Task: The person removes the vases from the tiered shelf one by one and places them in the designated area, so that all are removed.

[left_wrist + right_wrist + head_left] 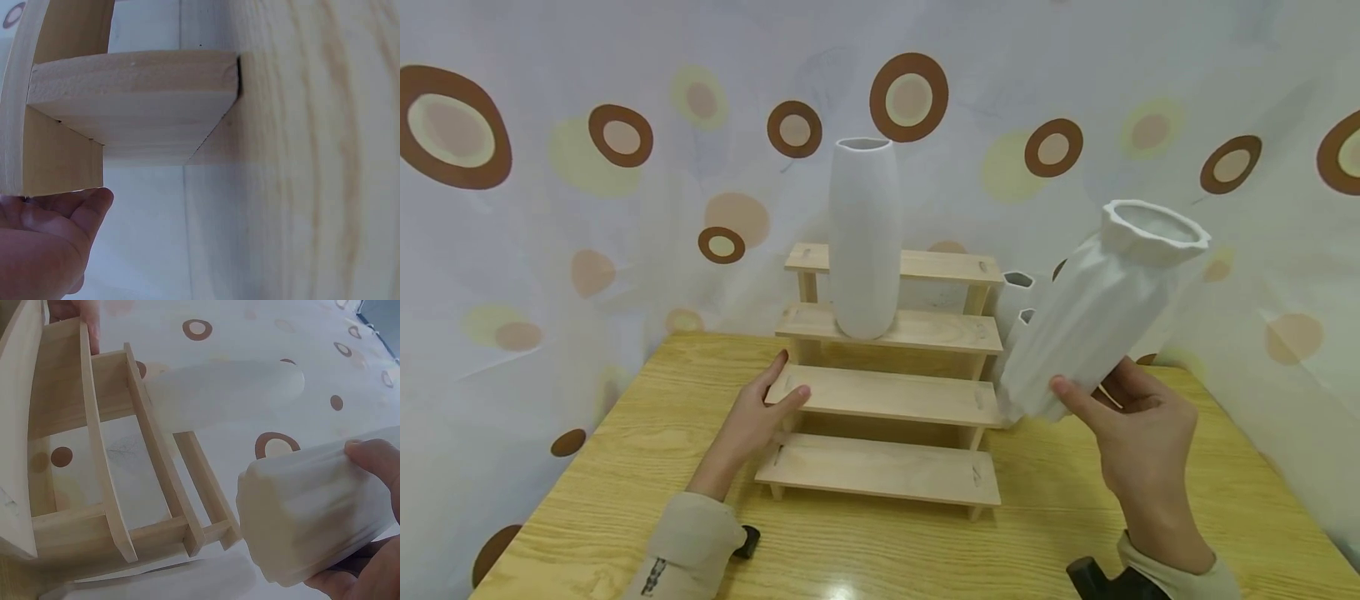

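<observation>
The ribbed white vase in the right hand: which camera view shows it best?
The head view: the whole ribbed vase shows, tilted, gripped near its base by the right hand. The right wrist view shows only its lower part, blurred. The left wrist view shows none of it.

White vases: four are seen, one tall (865,237), one ridged (1093,312), two small (1017,282).
Wooden step shelves (887,396): one.
Hands: two.

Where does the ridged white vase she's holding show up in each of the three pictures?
Head view: ridged white vase right of centre, tilted, held near its base by the right hand.
Left wrist view: not in it.
Right wrist view: lower right, base toward the camera.
Shared landmark: the wooden step shelf.
</observation>
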Demonstrator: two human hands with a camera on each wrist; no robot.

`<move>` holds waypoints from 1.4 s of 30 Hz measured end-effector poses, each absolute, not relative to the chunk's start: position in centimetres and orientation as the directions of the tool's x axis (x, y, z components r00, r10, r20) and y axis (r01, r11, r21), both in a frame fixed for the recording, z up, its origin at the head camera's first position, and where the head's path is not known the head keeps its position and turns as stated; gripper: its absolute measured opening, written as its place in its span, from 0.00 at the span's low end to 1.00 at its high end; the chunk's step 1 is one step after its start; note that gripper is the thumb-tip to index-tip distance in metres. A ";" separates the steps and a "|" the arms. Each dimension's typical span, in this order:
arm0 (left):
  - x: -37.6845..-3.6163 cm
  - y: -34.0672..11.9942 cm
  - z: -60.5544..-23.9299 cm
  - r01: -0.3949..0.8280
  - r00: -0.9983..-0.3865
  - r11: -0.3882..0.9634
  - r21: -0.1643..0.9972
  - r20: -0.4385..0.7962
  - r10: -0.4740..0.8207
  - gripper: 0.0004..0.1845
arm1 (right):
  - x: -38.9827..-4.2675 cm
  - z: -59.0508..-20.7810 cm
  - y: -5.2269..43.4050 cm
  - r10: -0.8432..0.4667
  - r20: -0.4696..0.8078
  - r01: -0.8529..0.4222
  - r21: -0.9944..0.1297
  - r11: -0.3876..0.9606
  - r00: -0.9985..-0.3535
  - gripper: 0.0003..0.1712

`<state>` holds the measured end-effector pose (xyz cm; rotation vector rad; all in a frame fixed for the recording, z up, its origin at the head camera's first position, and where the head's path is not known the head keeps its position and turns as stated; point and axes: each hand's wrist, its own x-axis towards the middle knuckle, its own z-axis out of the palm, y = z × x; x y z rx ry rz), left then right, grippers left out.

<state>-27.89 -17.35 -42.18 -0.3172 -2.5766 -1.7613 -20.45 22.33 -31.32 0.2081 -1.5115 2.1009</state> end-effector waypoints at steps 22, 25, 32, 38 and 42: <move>-27.7 -17.3 -42.0 0.174 -0.979 0.343 0.923 0.126 0.159 0.45 | -23.1 -33.0 25.1 0.452 0.316 -0.437 -0.878 -0.194 -0.834 0.34; -27.2 -17.2 -41.1 0.165 -0.980 0.339 0.926 0.116 0.162 0.44 | -23.2 -33.1 25.3 0.459 0.295 -0.420 -0.886 -0.197 -0.838 0.35; -25.7 -16.5 -38.8 0.148 -0.981 0.336 0.930 0.095 0.169 0.42 | -23.6 -33.4 25.7 0.478 0.284 -0.421 -0.883 -0.208 -0.831 0.35; -25.7 -16.5 -38.8 0.144 -0.982 0.335 0.931 0.091 0.169 0.42 | -24.0 -33.8 26.0 0.494 0.285 -0.424 -0.884 -0.195 -0.821 0.34; -25.7 -16.5 -38.8 0.143 -0.982 0.337 0.930 0.090 0.168 0.42 | -24.1 -33.9 26.1 0.510 0.266 -0.411 -0.890 -0.196 -0.818 0.35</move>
